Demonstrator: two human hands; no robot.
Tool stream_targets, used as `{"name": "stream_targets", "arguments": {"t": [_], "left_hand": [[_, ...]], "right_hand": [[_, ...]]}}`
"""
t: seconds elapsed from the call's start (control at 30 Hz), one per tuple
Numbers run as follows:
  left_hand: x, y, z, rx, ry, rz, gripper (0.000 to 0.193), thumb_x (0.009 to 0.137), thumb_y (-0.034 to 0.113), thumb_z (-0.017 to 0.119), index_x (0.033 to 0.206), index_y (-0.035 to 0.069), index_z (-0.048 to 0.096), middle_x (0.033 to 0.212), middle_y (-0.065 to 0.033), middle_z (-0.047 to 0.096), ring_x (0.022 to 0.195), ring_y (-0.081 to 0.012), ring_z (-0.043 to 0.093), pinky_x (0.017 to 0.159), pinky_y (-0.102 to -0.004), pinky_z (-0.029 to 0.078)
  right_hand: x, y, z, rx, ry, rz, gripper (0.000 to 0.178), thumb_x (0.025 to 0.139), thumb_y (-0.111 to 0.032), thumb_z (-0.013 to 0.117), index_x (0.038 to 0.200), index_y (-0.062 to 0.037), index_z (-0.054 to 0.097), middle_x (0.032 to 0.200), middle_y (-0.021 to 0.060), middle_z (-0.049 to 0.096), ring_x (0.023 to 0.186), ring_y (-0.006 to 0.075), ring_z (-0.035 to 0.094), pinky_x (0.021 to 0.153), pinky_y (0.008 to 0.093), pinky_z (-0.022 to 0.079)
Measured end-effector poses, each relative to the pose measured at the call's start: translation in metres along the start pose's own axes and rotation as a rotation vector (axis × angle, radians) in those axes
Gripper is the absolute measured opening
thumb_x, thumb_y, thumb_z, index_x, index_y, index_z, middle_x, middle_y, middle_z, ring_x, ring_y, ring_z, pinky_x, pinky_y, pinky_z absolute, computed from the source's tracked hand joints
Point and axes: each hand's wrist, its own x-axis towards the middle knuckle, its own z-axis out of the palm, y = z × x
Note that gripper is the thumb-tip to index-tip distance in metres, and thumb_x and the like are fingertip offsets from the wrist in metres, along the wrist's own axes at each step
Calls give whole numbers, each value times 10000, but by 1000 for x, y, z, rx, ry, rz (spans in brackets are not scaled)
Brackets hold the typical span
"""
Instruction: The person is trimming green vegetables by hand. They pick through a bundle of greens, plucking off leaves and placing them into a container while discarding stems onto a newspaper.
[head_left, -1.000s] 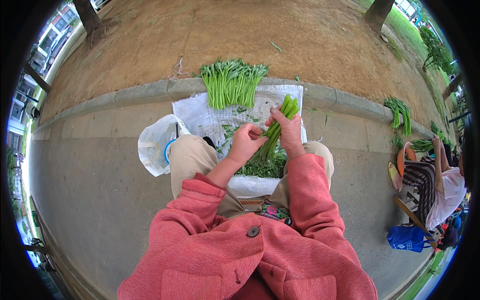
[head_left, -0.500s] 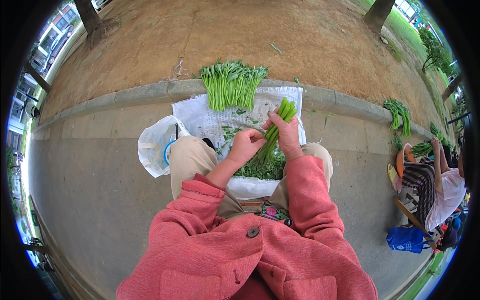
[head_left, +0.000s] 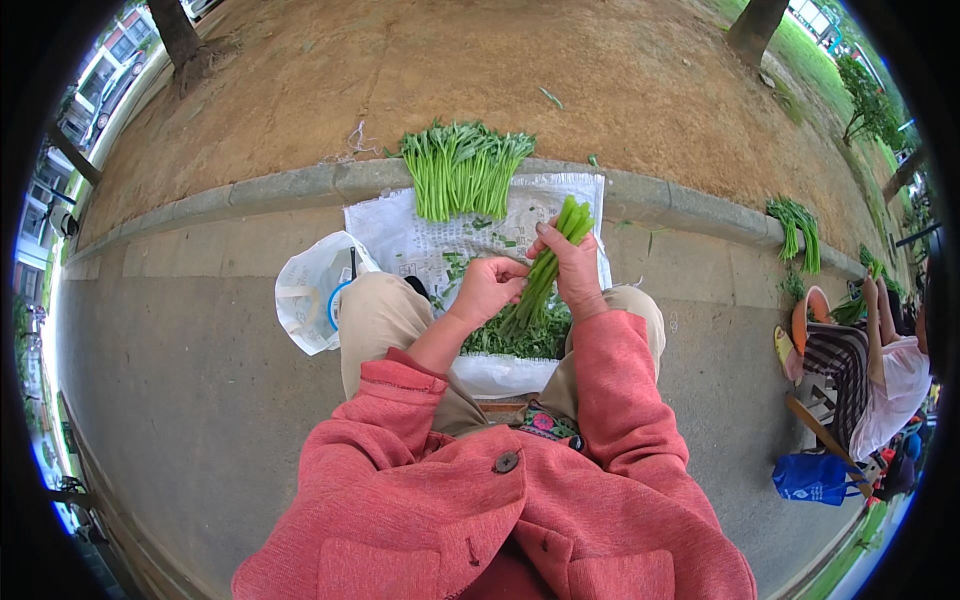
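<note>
In my right hand [head_left: 574, 268] is a bunch of long green stems [head_left: 542, 272], probably water spinach, gripped with the cut ends up and the leafy ends down. My left hand [head_left: 490, 290] is closed in a pinch against the bunch's left side; what lies between its fingertips is too small to make out. Below, a heap of loose green leaves [head_left: 510, 343] lies between my knees on a white woven sack [head_left: 400, 228]. Trimmed stems [head_left: 458, 268] are scattered on that sack. At its far edge, a row of neat bunches [head_left: 465, 172] rests with leaves on the kerb.
A white bag [head_left: 310, 285] with a blue ring inside stands by my left knee. The stone kerb [head_left: 250, 190] borders bare soil. At the right, another person [head_left: 890, 395] sits handling greens, near a blue bag [head_left: 812, 479] and more greens [head_left: 795, 228] on the kerb.
My left fingers have shifted slightly along the bunch, which stays in my right hand. The person at the right has moved their hands and greens a little.
</note>
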Motion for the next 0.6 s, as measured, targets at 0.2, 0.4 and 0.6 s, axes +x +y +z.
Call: {"name": "stream_targets", "arguments": {"t": [0.2, 0.4, 0.6], "left_hand": [[-1, 1, -1, -26, 1, -54, 100, 790, 14, 597, 866, -41, 633, 723, -56, 624, 578, -93, 583, 550, -232, 518], [2, -7, -3, 104, 82, 19, 76, 740, 43, 598, 765, -26, 616, 651, -58, 602, 514, -93, 548, 472, -235, 473], [8, -14, -4, -85, 282, -206, 29, 731, 17, 577, 722, -10, 584, 629, -46, 569, 518, -111, 534, 487, -230, 452]], "right_hand": [[-1, 1, 2, 8, -14, -11, 141, 769, -83, 668, 840, -62, 548, 672, 23, 571, 565, 130, 573, 522, 253, 447], [-1, 6, 3, -109, -56, -37, 164, 780, -130, 653, 852, -54, 527, 646, 49, 561, 568, 157, 575, 526, 267, 459], [-4, 0, 7, 5, 9, -43, 150, 778, -101, 663, 849, -58, 539, 652, 32, 566, 558, 132, 569, 522, 252, 454]]}}
